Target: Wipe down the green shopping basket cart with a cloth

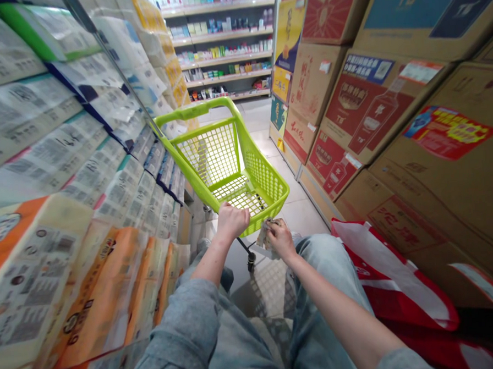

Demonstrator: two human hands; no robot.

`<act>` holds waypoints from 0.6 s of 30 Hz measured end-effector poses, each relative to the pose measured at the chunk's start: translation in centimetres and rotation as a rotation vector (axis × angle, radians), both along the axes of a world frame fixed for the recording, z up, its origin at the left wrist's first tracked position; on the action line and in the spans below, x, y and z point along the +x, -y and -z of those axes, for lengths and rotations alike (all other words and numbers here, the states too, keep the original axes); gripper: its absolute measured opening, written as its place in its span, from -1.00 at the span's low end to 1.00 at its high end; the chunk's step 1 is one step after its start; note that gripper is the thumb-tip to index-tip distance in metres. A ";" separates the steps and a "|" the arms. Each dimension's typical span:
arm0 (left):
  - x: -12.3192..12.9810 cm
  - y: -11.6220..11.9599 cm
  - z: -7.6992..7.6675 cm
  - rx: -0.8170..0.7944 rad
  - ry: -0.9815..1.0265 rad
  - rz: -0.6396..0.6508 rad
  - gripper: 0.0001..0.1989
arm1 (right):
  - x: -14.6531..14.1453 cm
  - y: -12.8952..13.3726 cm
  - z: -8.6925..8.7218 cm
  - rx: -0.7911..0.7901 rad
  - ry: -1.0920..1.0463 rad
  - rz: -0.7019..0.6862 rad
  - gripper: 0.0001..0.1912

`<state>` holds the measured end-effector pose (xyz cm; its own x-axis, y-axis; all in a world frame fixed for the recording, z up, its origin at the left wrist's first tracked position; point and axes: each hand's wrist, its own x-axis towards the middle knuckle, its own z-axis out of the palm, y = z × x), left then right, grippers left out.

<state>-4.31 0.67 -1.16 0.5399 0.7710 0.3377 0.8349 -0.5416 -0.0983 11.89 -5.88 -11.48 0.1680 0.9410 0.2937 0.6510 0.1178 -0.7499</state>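
In front of my knees stands a lime-green shopping cart (266, 172) with a grid-walled basket; no goods show inside it. My left hand (232, 218) is closed around the near rim of the basket. Just right of it, my right hand (279, 237) pinches a crumpled greyish cloth (263, 240) close to the cart's near right corner. Whether the cloth touches the cart I cannot tell. A black caster wheel (251, 261) shows below the basket.
Stacked packs of tissue paper (83, 154) line the left side. Cardboard cartons (374, 100) are piled along the right. A red and white bag (394, 276) lies beside my right knee. Shelves of small goods (222, 40) stand at the aisle's far end, beyond the tiled floor (257, 123).
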 end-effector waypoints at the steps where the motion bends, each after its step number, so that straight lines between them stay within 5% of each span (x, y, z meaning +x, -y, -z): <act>1: 0.0 0.0 0.0 -0.003 0.000 -0.002 -0.43 | 0.4 0.0 -0.1 -0.005 0.000 -0.015 -0.70; 8: 0.3 0.0 -0.2 -0.017 -0.012 -0.016 -0.43 | -0.1 -0.2 -1.0 -0.042 -0.056 0.114 -0.68; 14: 0.2 -0.2 -0.5 -0.031 -0.026 -0.010 -0.44 | -2.5 1.9 -0.8 -0.093 0.037 -0.118 -0.67; 18: 0.3 -0.1 -0.5 -0.033 0.009 -0.001 -0.44 | -2.7 1.8 -0.7 -0.087 0.038 0.011 -0.64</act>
<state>-4.04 0.81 -0.69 0.5358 0.7826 0.3168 0.8364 -0.5433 -0.0725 9.17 -7.71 -10.75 0.1689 0.9614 0.2171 0.6802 0.0457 -0.7316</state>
